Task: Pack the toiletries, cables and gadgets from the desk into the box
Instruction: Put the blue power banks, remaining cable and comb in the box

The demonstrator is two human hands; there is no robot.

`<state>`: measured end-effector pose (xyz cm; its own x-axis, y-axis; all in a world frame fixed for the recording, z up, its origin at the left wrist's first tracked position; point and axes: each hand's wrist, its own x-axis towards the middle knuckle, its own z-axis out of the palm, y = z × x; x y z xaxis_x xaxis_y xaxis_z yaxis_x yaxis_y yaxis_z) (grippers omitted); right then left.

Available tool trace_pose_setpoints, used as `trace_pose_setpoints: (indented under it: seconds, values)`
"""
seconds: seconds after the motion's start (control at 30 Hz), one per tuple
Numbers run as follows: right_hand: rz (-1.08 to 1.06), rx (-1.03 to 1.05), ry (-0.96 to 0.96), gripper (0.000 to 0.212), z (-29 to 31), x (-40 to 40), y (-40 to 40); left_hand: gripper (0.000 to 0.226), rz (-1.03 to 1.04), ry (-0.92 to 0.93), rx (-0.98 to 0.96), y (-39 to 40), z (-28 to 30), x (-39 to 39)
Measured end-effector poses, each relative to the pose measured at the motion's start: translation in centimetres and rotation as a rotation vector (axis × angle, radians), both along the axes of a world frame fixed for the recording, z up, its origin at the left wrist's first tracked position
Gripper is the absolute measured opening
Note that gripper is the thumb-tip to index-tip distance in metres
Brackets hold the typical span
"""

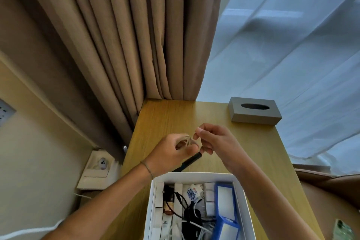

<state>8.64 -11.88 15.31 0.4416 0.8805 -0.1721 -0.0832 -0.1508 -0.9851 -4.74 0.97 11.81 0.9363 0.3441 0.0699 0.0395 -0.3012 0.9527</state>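
Above the wooden desk, my left hand grips a small bundle of thin beige cord. My right hand pinches the end of that cord just to the right. A black pen-like stick lies on the desk under my hands, partly hidden by them. The white box stands at the desk's near edge. It holds black and white cables, small white cartons, a blue-and-white patterned packet and a blue-framed case.
A grey tissue box sits at the desk's far right corner. Brown curtains and a sheer white curtain hang behind the desk. Left of the desk stands a low cardboard box with a small white gadget on it.
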Motion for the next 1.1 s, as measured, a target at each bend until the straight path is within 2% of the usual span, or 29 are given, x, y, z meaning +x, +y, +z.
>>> trace_pose_setpoints:
  seconds: [0.13, 0.27, 0.4, 0.53, 0.67, 0.7, 0.77, 0.93, 1.0, 1.1]
  values:
    - [-0.067, -0.008, -0.063, 0.024, -0.9, -0.8, -0.5, 0.046, 0.059, 0.003, -0.092, -1.3, -1.5, -0.8]
    - [-0.084, -0.033, -0.074, 0.028, -3.3, -2.1, -1.7, 0.041, 0.173, 0.015, -0.291, -2.5, -2.9, -2.2]
    - [-0.094, -0.12, -0.113, 0.033, -6.5, -4.6, -2.9, 0.038, 0.245, 0.038, -0.383, -4.5, -4.4, -3.4]
    - [-0.138, -0.206, -0.18, 0.037, -9.1, -7.1, -4.1, 0.039, 0.287, 0.008, -0.635, -6.4, -5.8, -4.4]
    - [0.006, -0.309, -0.303, 0.039, -10.3, -8.5, -5.2, 0.05, 0.591, 0.051, -0.818, -7.8, -7.9, -4.3]
    - [0.056, -0.373, -0.381, 0.041, -10.6, -8.3, -5.5, 0.052, 0.651, 0.083, -0.776, -7.7, -8.7, -4.3]
    - [0.097, -0.466, -0.485, 0.039, -11.4, -7.8, -6.3, 0.045, 0.644, 0.171, -0.54, -7.3, -10.3, -4.5]
    - [0.043, -0.51, -0.387, 0.028, -12.9, -6.3, -8.5, 0.033, 0.297, 0.428, 0.077, -8.2, -13.5, -6.3]
    - [0.023, -0.496, -0.344, 0.023, -13.1, -5.9, -9.0, 0.029, 0.151, 0.474, 0.242, -9.2, -14.2, -6.8]
    - [0.007, -0.45, -0.302, 0.02, -13.3, -5.7, -9.5, 0.035, -0.006, 0.5, 0.401, -11.0, -14.9, -7.2]
